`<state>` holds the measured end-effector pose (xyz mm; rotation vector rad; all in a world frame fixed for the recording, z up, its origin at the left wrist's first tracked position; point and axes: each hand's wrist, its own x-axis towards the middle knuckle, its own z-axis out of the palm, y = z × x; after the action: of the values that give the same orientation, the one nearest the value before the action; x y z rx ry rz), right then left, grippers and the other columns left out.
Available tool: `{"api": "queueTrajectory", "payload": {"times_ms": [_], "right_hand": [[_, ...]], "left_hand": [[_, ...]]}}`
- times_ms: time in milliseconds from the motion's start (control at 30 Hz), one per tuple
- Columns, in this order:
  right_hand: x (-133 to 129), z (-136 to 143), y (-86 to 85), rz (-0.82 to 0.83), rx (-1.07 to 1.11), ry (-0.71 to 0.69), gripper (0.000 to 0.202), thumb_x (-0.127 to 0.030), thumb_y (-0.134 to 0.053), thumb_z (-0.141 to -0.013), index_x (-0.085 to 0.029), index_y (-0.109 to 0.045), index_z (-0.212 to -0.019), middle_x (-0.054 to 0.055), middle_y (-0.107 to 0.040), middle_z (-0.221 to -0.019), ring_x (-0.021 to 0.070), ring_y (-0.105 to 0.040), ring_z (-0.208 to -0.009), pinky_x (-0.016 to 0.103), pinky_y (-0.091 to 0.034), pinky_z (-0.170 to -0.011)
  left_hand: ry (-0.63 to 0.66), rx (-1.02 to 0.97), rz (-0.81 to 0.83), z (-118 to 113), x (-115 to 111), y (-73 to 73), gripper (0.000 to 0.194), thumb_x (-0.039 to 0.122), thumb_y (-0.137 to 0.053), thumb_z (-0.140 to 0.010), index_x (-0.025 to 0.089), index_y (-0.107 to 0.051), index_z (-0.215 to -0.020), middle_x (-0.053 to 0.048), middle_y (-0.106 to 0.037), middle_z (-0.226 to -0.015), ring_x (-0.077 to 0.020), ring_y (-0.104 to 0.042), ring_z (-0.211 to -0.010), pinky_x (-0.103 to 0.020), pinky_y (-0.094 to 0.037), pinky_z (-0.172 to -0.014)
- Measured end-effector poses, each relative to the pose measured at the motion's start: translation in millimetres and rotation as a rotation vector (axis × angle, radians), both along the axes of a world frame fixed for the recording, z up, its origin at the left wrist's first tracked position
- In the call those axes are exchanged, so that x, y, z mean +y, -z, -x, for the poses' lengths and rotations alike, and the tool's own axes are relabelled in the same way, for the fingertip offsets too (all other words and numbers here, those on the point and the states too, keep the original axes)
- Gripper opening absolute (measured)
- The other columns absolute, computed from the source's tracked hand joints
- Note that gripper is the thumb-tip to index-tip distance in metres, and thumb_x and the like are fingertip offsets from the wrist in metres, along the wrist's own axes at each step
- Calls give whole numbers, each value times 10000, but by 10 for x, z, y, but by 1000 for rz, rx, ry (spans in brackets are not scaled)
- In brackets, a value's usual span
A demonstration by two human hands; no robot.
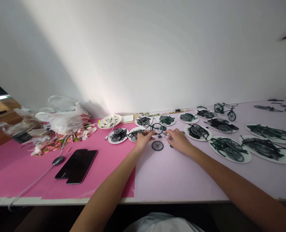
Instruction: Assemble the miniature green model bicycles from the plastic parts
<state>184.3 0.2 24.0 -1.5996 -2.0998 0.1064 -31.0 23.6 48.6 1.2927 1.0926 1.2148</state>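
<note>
My left hand (144, 140) pinches a small model bicycle (155, 129) with a dark green frame, lifted over the pale part of the table. A spoked wheel shows at its upper right. My right hand (178, 140) is just right of the bicycle, fingers bent together; what they hold, if anything, is too small to make out. Below and between my hands lies a loose black spoked wheel (157, 145). Another dark round part (171, 140) is partly hidden by my right hand. A plate of wheels (130, 139) sits directly behind my left hand.
Several white plates of bicycle parts line both sides, including one with green frames (212, 150). An upright model bicycle (226, 110) stands at the back right. Left are two phones (76, 166), a cable with a dark puck (58, 160), pink-green scraps (61, 141) and plastic bags (63, 117).
</note>
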Motion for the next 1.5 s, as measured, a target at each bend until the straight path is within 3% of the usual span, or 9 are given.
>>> {"api": "queueTrajectory", "payload": {"times_ms": [167,533,733,1033,1133,1333,1500], "right_hand": [[20,-6,36,-8,10,-5,270,-209,-664,-929,-231,-654,-1198,64,-721,-908,284,-594,-1089,360,-445,-845],[41,-11,22,14,-19,2,318,-93,-551,-945,-224,-615,-1227,77,-689,-938,269,-574,-1051,328,-402,-823],[61,-83,28,-1,-60,-43,351,47,-503,-879,-206,-657,-1067,88,-691,-995,262,-569,-986,318,-394,-774],[8,-176,-39,48,-122,-10,424,89,-494,-753,-215,-649,-1005,74,-581,-1060,210,-594,-890,271,-349,-661],[2,-163,-76,63,-39,24,443,85,-500,-747,-227,-628,-1033,70,-588,-1109,207,-631,-913,261,-353,-636],[22,-109,-65,46,268,-37,507,118,-408,-703,-240,-537,-1039,50,-623,-1205,209,-676,-1128,238,-445,-715],[45,-58,-58,-97,382,-41,285,-39,-431,-819,-246,-532,-988,60,-655,-1052,222,-668,-999,306,-503,-791]], "left_hand": [[-5,0,7,-1,6,7,257,372,-834,-720,133,-761,-782,-112,-760,-864,-187,-700,-641,-273,-482,-607],[3,16,9,1,-3,-5,242,363,-818,-735,134,-756,-783,-104,-755,-865,-181,-700,-635,-275,-488,-618],[-12,16,4,-2,-4,-5,249,371,-822,-722,137,-757,-776,-95,-748,-821,-188,-698,-636,-271,-485,-608],[2,23,-16,-7,-26,-14,264,383,-842,-707,141,-747,-753,-81,-733,-785,-194,-700,-640,-268,-478,-594],[3,24,-9,-9,-28,-15,255,373,-843,-711,140,-750,-758,-75,-729,-782,-187,-693,-631,-269,-480,-597],[29,16,-22,-16,-24,-1,303,410,-860,-705,137,-740,-760,-80,-732,-787,-185,-678,-615,-284,-497,-607],[54,10,-51,-14,-19,34,378,486,-858,-707,140,-715,-760,-61,-703,-752,-189,-684,-627,-286,-498,-619]]}}
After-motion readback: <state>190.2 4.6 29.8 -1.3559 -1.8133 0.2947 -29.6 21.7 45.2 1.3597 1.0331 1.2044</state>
